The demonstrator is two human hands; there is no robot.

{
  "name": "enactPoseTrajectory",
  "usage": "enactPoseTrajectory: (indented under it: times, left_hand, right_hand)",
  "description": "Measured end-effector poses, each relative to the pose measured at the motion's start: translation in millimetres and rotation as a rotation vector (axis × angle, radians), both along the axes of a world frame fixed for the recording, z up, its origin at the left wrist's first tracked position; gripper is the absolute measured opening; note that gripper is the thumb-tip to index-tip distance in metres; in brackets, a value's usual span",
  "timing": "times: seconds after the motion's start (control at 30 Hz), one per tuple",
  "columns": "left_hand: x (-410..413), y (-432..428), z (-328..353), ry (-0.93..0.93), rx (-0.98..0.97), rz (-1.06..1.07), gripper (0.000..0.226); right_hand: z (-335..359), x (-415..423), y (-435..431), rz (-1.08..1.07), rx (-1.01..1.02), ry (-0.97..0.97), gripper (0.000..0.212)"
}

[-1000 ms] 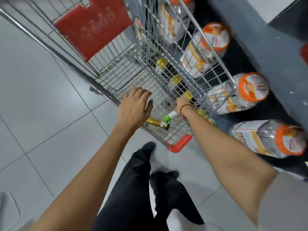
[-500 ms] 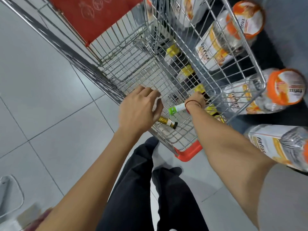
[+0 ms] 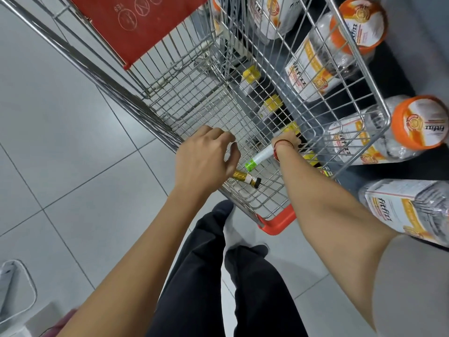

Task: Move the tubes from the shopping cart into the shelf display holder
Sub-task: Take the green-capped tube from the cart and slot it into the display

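Both arms reach down from the bottom of the frame into the shopping cart [image 3: 359, 76], mid-frame. Left hand [image 3: 206, 154], centre of frame, is curled over a gold tube [image 3: 244, 177]; fingers look wrapped round its upper end, with the black cap poking out lower right just above the cart's wire floor. Reads as grasping it, though the contact itself is hidden under the hand. Right hand [image 3: 288, 139] sits just right of centre, deeper in the basket, with a white tube with a green cap [image 3: 258, 158] running out from under the wrist toward the left hand; can't tell if the fingers are closed on it, they're hidden. So both tubes are at the near end of the cart, close together but apart, none on the shelf yet. The display holder isn't in view. Step in hand, as I read it: pick-up. To do it well: get a full wrap on each tube body, not the cap, lift straight up so caps don't snag the wire mesh, keep the two tubes from knocking each other, clear the cart rim before swinging right. Beyond the basket, right side of the frame: big clear jars with orange lids [image 3: 418, 122] lie on a dark lower shelf, seen partly through the mesh. Upper left: red child-seat flap [image 3: 136, 25]
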State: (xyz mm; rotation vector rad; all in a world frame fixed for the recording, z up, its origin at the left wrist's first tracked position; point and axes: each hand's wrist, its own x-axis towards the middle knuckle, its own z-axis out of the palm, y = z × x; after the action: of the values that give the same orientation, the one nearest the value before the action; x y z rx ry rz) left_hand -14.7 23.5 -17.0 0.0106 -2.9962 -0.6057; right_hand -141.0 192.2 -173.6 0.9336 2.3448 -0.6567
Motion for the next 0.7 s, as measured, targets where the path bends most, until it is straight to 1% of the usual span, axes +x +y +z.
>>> enactPoseTrajectory:
  times: [0.1,0.17,0.3,0.4,0.47,0.5,0.6,0.7]
  left_hand:
    - [-0.5,0.2,1.3,0.009,-0.014,-0.002,0.029]
    - [-0.2,0.3,2.2,0.005,-0.023,-0.009,0.03]
    - [0.1,0.6,5.0,-0.02,-0.018,-0.015,0.018]
    - [1.0,1.4,9.0,-0.056,-0.012,-0.024,0.012]
    - [2.0,0.4,8.4,-0.074,-0.019,-0.028,0.009]
    - [2.2,0.0,9.2,-0.078,-0.02,-0.035,0.008]
    - [3.7,1.4,18.0,-0.1,-0.009,-0.068,0.008]
    - [3.7,-1.1,21.5,-0.132,0.022,-0.039,0.015]
  right_hand:
    - [14.0,-0.7,0.2,0.07,-0.061,0.013,0.036]
    - [26.4,0.7,0.8,0.108,-0.081,0.035,0.035]
    - [57.2,9.8,2.4,0.173,-0.105,0.066,0.036]
    - [87.5,20.5,5.9,0.261,-0.098,0.107,0.02]
    - [104.6,28.3,9.7,0.296,-0.107,0.135,0.016]
    - [113.6,31.1,14.1,0.305,-0.103,0.159,0.017]
    - [152.6,37.1,32.3,0.325,-0.12,0.29,0.03]
    - [197.5,39.5,46.7,0.425,-0.131,0.365,0.035]
